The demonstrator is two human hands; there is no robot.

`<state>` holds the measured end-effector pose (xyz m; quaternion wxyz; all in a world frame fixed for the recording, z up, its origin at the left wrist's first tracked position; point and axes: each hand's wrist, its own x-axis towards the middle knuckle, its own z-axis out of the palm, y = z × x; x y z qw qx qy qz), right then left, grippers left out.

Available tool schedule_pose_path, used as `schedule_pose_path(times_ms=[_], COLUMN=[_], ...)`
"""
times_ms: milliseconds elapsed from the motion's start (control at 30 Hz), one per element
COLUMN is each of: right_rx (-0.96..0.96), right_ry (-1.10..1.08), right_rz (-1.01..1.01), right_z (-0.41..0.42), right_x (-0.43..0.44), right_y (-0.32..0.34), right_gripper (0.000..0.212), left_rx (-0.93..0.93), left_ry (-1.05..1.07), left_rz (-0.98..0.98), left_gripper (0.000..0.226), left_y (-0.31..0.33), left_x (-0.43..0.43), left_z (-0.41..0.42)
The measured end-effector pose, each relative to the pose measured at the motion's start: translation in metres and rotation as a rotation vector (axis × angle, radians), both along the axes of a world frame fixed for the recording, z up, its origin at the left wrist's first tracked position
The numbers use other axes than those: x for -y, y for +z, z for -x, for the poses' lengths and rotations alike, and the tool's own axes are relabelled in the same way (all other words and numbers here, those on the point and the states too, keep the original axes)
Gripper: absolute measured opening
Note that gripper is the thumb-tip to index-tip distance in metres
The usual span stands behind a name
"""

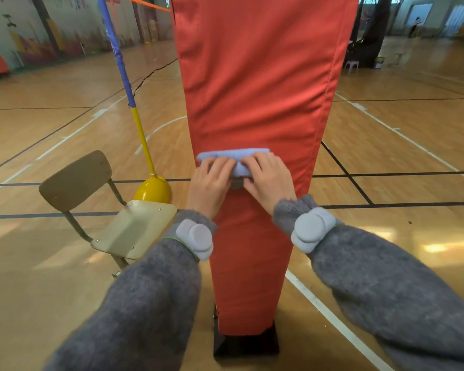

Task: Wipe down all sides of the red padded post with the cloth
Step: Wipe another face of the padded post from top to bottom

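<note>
The red padded post [255, 84] stands straight in front of me, filling the middle of the view from top to floor. A folded light-blue cloth [236, 156] lies flat against its near face at about waist height. My left hand [210, 183] presses on the cloth's left part with its fingers laid over it. My right hand [268, 178] presses on the right part the same way. Both hands sit side by side, and the cloth's lower edge is hidden under them. Grey sleeves with pale wrist bands cover both forearms.
A wooden chair [134, 228] with a brown back stands just left of the post. Behind it a blue and yellow pole [142, 135] rises from a yellow base [153, 190]. The post rests on a black base [247, 344]. Wooden gym floor with court lines lies all around.
</note>
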<state>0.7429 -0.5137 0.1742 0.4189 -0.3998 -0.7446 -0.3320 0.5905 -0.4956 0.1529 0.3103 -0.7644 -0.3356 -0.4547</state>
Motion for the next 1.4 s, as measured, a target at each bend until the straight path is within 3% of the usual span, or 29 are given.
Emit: schedule_pose_path(times_ms=[233, 467, 633, 700, 800, 900, 1067, 1200, 1400], right_rx=[-0.051, 0.112, 0.282, 0.279, 0.254, 0.222, 0.056, 0.031, 0.175], right_ry=[-0.042, -0.069, -0.138, -0.106, -0.066, -0.02, 0.024, 0.02, -0.039], right_rz=[-0.075, 0.025, 0.26, 0.193, 0.08, 0.065, -0.077, -0.036, 0.032], right_z=[0.02, 0.029, 0.031, 0.028, 0.02, 0.016, 0.001, -0.001, 0.0], right_x=[-0.005, 0.0, 0.003, 0.003, 0.001, 0.001, -0.001, -0.002, 0.002], right_y=[0.022, -0.051, -0.095, -0.092, -0.073, -0.055, -0.039, -0.046, -0.084], right_gripper=[0.035, 0.015, 0.057, 0.048, 0.016, 0.024, 0.02, 0.02, 0.026], left_rx=[0.106, -0.042, -0.171, -0.2, -0.213, -0.161, -0.049, -0.001, -0.245], left_ry=[-0.006, 0.032, 0.129, 0.165, 0.156, 0.147, 0.046, 0.043, 0.171], left_rz=[-0.077, 0.021, 0.152, 0.156, 0.106, 0.071, 0.059, 0.05, 0.071], left_gripper=[0.034, 0.028, 0.019, 0.018, 0.016, 0.017, 0.035, 0.035, 0.033], left_y=[0.017, -0.061, -0.096, -0.09, -0.072, -0.058, -0.029, -0.032, -0.064], left_x=[-0.006, 0.0, 0.012, 0.014, 0.009, 0.007, 0.003, 0.003, 0.01], left_z=[0.013, 0.03, 0.028, 0.028, 0.024, 0.019, 0.007, 0.0, -0.004])
